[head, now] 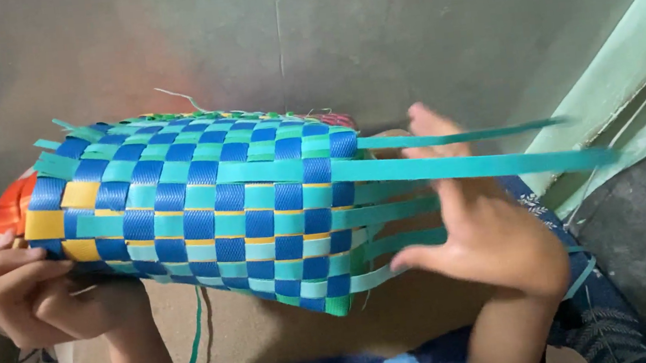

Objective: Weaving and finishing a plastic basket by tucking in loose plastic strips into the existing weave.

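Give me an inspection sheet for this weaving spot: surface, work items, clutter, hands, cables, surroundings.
Surface: grey floor, brown board beneath.
Job's things: woven basket of blue, teal and yellow strips, held sideways; loose teal strips stick out on the right.
Clutter: orange object behind the basket's left end.
Hands: left hand grips the basket's left end; right hand, fingers spread, among the loose strips.
Cables: nothing seen.
Surroundings: pale green frame at right; dark blue patterned cloth below.
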